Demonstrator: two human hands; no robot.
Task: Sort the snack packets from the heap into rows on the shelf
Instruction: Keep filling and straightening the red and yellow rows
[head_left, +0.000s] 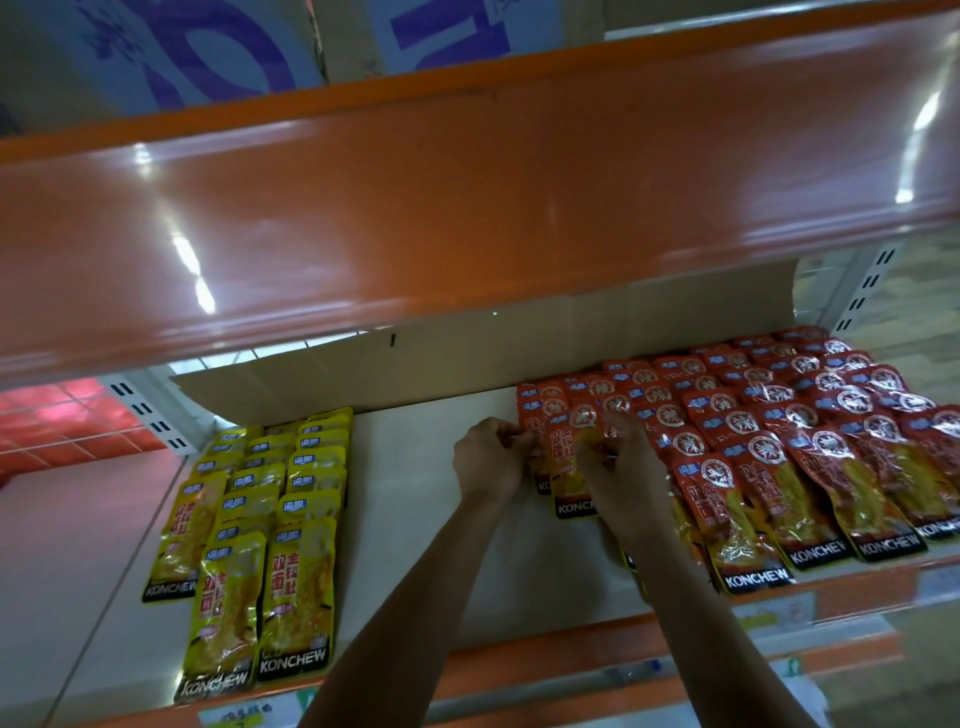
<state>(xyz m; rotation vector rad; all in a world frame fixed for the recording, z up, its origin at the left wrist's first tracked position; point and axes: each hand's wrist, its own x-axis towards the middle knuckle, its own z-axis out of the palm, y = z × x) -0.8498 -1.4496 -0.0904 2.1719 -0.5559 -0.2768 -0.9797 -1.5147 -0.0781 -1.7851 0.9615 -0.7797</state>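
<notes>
Head view: my left hand (491, 460) and right hand (621, 470) both pinch the leftmost red packets (563, 462) on the shelf (415, 493).

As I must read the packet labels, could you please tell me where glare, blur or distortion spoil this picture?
In the head view, white glare streaks cross the glossy orange upper shelf; highlights speckle the red packets, while the yellow packets read clearly; the left hand and right hand look slightly soft; the wide lens bows straight edges.
</notes>
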